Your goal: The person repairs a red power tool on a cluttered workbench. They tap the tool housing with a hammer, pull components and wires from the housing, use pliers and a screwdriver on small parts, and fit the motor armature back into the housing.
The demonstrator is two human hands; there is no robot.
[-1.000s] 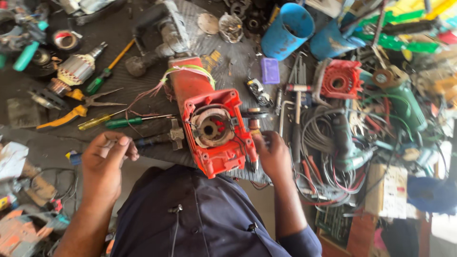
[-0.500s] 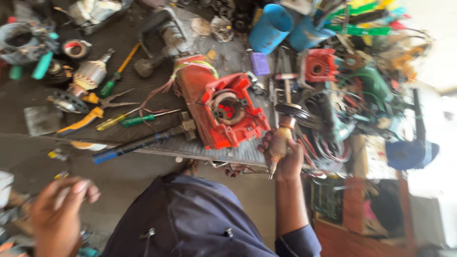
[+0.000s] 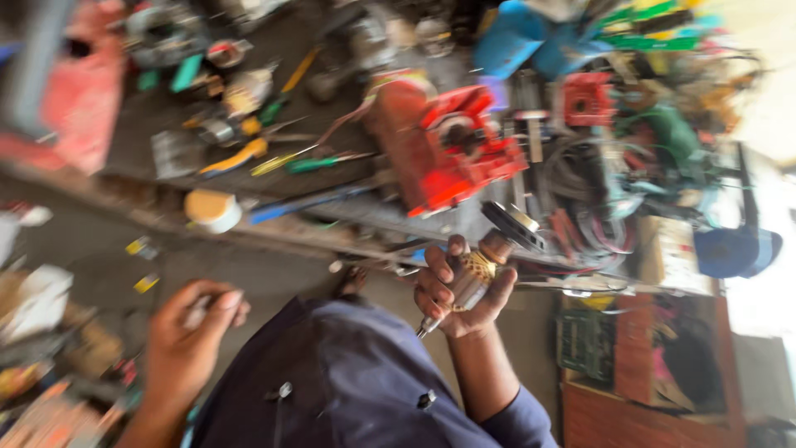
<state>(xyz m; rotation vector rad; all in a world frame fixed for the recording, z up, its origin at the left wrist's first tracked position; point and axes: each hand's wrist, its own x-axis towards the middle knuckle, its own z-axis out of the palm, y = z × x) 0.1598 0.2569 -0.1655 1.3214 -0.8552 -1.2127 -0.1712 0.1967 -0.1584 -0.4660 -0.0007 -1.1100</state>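
Copper-wound motor rotor point(image 3: 474, 278), 1 pc, sits in right hand point(image 3: 461, 292), fingers curled tight around it, just in front of workbench edge point(image 3: 348, 236). Left hand point(image 3: 189, 332) is low at left, fingertips pinched on sth small & blurred; cannot tell what. On bench: 1 red tool housing point(image 3: 452, 149), 2 blue cups point(image 3: 531, 41), 1 green screwdriver point(image 3: 319, 163).

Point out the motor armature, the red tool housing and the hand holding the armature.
motor armature point(image 3: 474, 278), head view, copper-wound middle.
red tool housing point(image 3: 452, 145), head view, red front face.
right hand point(image 3: 460, 303), head view, palm and knuckles.
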